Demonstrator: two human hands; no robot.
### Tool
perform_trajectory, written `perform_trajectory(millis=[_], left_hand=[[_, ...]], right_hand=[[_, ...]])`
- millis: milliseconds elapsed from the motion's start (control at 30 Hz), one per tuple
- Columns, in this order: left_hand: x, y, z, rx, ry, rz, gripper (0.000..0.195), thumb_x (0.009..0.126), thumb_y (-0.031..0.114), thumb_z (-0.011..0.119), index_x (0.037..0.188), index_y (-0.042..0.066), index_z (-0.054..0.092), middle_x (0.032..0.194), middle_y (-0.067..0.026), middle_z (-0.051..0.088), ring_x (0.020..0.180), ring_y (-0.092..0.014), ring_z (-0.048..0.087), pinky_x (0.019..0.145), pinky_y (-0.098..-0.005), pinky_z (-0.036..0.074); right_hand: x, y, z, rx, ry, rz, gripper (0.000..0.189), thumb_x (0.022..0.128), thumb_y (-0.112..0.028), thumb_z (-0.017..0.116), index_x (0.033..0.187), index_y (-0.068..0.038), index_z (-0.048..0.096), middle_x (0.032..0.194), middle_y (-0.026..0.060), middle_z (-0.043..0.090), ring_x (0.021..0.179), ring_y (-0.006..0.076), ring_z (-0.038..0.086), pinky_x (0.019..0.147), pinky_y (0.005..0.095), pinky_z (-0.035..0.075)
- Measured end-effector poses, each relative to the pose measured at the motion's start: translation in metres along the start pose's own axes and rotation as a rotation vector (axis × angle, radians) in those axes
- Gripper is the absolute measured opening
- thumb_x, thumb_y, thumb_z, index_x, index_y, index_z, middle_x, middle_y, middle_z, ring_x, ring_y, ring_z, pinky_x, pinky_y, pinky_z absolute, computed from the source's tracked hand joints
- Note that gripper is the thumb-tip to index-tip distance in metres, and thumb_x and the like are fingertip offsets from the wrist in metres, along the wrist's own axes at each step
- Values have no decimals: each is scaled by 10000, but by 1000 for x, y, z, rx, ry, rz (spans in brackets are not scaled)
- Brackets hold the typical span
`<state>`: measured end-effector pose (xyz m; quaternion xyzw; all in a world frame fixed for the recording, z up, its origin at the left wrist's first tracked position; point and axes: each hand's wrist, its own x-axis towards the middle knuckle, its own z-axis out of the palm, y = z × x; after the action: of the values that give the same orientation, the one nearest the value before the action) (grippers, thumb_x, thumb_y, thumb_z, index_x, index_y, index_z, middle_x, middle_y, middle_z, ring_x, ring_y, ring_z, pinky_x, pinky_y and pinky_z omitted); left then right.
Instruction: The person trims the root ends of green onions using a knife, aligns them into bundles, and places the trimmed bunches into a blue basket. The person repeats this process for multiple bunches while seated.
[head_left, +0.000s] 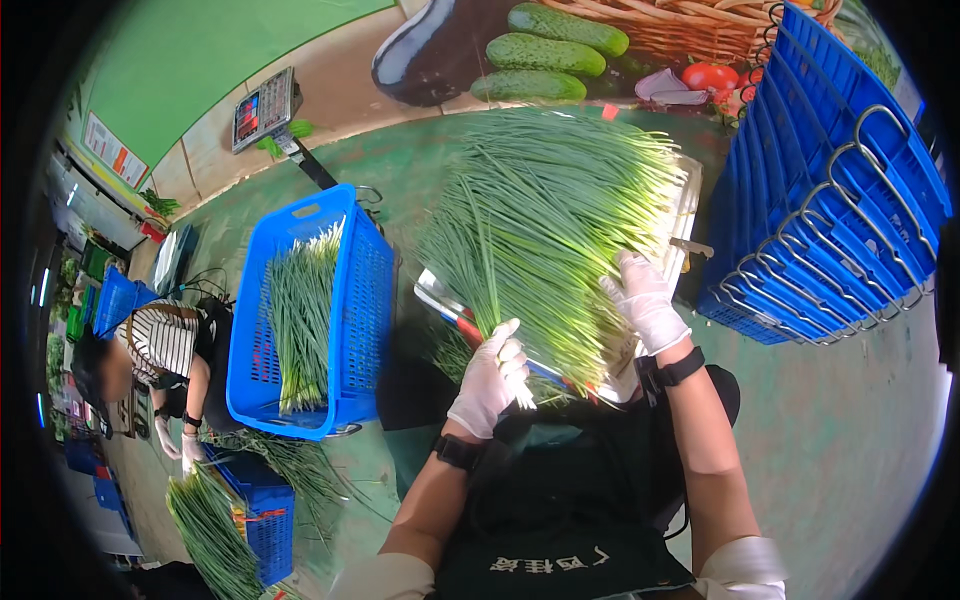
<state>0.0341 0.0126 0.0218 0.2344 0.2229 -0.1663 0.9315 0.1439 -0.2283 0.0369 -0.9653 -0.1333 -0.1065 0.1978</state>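
Note:
A thick pile of thin green onions (540, 225) lies spread before me on a white foam lid or tray (686, 217), pale stem ends toward the right. In its white glove, my left hand (491, 379) is closed around a small bunch of green onions (484, 277). The green leaves of this bunch point up and away, and its white ends stick out below my fist. My right hand (641, 300), gloved too, rests at the pale stem ends on the pile's right side. Whether its fingers grip any stalks is hard to see.
A blue plastic basket (360, 330) of green onions stands to the left. Nested blue crates (817, 187) with metal handles rise at right. A digital scale (264, 109) is near the wall. A co-worker (161, 345) bends over more green onions (210, 525) at far left. Loose trimmings (300, 465) litter the floor.

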Motion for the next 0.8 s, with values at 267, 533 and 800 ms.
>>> perform_trajectory(millis=[267,533,800], left_hand=[[7,-5,10,-51,14,60,174,985,254,538,1059,97,533,604,70,323,479,-55,289,429,-213,246],[-5,7,34,41,70,198,163,985,268,533,1008,107,544,592,64,319,492,-65,302,449,-224,263],[-21,30,34,-19,-51,333,166,997,262,510,983,102,554,607,59,278,500,-78,267,462,-233,247]], right_hand=[[3,-34,-18,-198,-56,90,445,780,-332,734,1132,-92,606,1036,150,603,995,331,589,850,423,473],[3,-48,2,-97,143,-280,366,726,-196,744,1056,-135,598,930,82,543,912,273,546,803,403,438],[10,-44,17,-80,210,-228,149,761,-165,688,896,-134,632,868,70,566,869,265,573,743,394,463]])
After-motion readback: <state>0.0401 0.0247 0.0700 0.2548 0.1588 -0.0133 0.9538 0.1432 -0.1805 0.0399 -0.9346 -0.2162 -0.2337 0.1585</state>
